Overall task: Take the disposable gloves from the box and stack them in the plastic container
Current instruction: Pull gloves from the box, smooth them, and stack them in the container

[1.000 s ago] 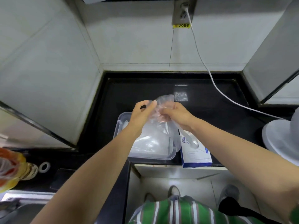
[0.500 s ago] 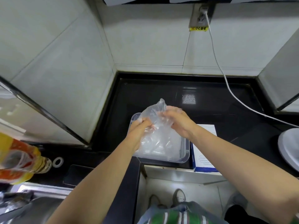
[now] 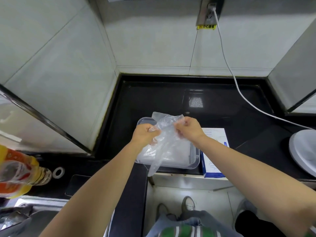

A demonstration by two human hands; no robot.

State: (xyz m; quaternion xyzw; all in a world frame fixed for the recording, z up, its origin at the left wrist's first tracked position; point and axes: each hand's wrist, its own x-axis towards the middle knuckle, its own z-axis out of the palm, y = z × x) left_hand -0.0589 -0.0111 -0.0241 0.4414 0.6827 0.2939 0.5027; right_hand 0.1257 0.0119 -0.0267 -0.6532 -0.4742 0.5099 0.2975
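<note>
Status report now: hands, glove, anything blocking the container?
Hands: left hand and right hand both pinch a clear glove. Glove hangs over plastic container, not yet laid down. Nothing in the way; glove box beside container.

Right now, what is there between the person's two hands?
In the head view, a clear disposable glove spans from the left hand to the right hand, both holding it, above the plastic container.

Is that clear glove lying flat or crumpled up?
Crumpled: the thin clear plastic glove hangs wrinkled, pinched between left hand and right hand.
</note>
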